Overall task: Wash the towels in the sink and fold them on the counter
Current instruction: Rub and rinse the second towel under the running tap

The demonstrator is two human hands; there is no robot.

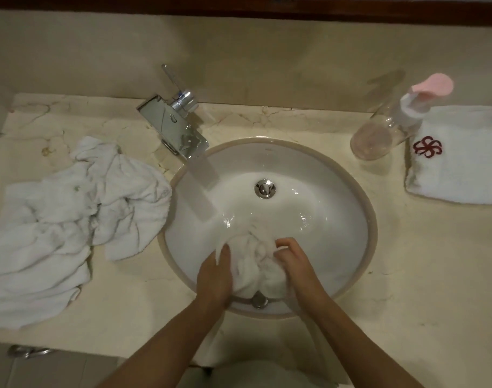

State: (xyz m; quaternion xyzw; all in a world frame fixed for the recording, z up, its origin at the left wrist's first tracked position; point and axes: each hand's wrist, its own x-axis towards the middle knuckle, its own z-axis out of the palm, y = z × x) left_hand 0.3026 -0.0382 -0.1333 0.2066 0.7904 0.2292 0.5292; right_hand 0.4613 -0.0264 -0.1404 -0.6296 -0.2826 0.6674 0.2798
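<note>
A wet white towel (253, 268) is bunched at the near side of the round white sink (331, 175). My left hand (215, 277) grips its left side and my right hand (294, 263) grips its right side with curled fingers. Water runs from the chrome faucet (175, 127) into the basin. A heap of crumpled white towels (79, 217) lies on the counter (424, 275) to the left of the sink. At the far right sits a folded white towel (463, 161) with a red flower emblem.
A clear pump bottle (390, 127) with a pink top stands between the sink and the folded towel. The overflow fitting (265, 189) shows on the basin's far wall. A metal ring (29, 352) hangs below the counter's front edge at the left.
</note>
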